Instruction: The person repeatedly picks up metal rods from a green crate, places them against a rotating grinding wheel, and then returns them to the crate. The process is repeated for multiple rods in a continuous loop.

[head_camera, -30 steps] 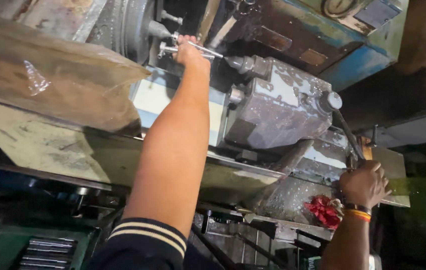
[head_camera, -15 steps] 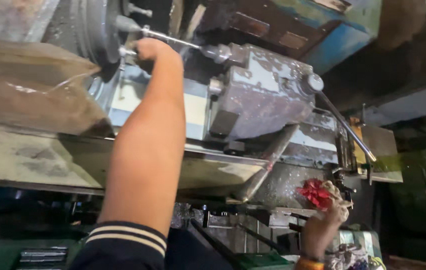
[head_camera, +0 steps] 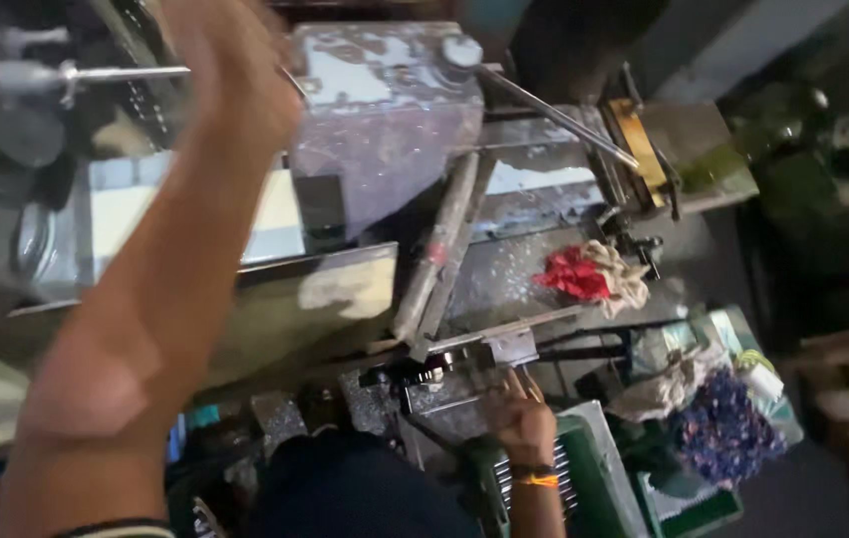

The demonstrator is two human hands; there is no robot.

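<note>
The largest item in view is the lathe (head_camera: 385, 130), a grey machine body spattered with bright swarf, its bed running across the frame. A long thin lever (head_camera: 554, 115) angles out from a round knob on top of the housing towards the far end of the bed. Below the housing, the flat tray (head_camera: 514, 279) of the bed is littered with metal chips.

Left hand (head_camera: 230, 75): raised to the head end of the machine, at or just beside a slim steel bar (head_camera: 96, 72) that projects sideways there. The hand is badly motion-blurred; whether its grip is closed on the bar or merely against it cannot be told.

Right hand (head_camera: 524, 423): low at the front edge of the machine, fingers curled over a dark fitting on the apron (head_camera: 444, 389). The grip appears closed on that part, though the part itself is too dim to identify. An orange band sits at the wrist.

Smaller items: a red and cream rag (head_camera: 589, 274) lies bunched on the tray, well apart from both hands. A green crate (head_camera: 594, 478) stands just beside the right wrist.

Progress, as a judgement: both hands are on the controls, so the machine work looks under way; no workpiece can be made out and no finished part is visible.
</note>
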